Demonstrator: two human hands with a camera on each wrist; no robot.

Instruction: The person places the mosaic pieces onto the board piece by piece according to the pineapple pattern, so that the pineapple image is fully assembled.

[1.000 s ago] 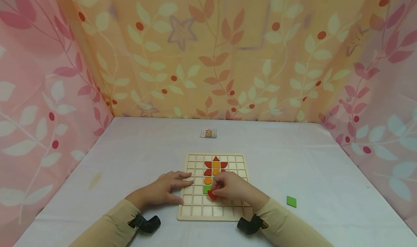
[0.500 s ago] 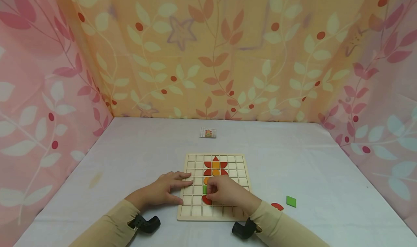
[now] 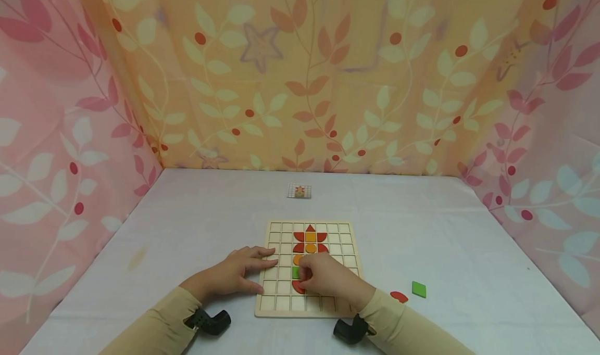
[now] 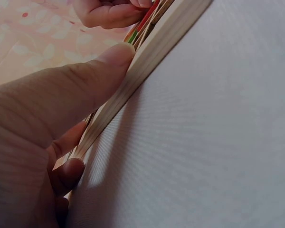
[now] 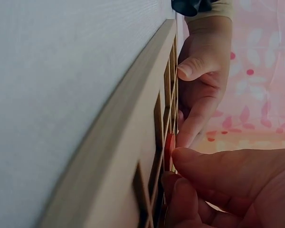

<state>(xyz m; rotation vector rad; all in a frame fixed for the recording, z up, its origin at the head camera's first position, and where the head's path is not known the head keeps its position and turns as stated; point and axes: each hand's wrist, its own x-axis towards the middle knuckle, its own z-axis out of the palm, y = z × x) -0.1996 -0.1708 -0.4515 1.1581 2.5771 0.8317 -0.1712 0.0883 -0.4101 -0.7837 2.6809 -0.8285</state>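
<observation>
My right hand (image 3: pixel 328 278) is over the wooden grid board (image 3: pixel 276 304), its thumb and curled fingers pinching a red quarter-circle tile (image 3: pixel 297 286) at a cell just below a green square tile (image 3: pixel 295 273). In the right wrist view the thumb tip touches the red tile (image 5: pixel 169 151), which sits in the grid; the fingers partly hide it. On the board's left edge rests my left hand (image 3: pixel 234 273), fingers spread. Its thumb lies against the wooden rim (image 4: pixel 147 61) in the left wrist view. Up the board run red tiles (image 3: pixel 298 248), orange tiles (image 3: pixel 310 237) and a red triangle (image 3: pixel 310 228).
Right of the board, another red tile (image 3: pixel 399 296) lies beside the right sleeve, near a loose green square tile (image 3: pixel 419 289). A small pattern card (image 3: pixel 299 191) lies farther back on the white tablecloth (image 3: pixel 211 204). Patterned curtains (image 3: pixel 309 84) enclose the table's back and sides.
My right hand has shifted slightly left, bringing the red tile into the cell below the green square and turning it a little. Its sleeve now uncovers the loose red tile. The left hand stays put.
</observation>
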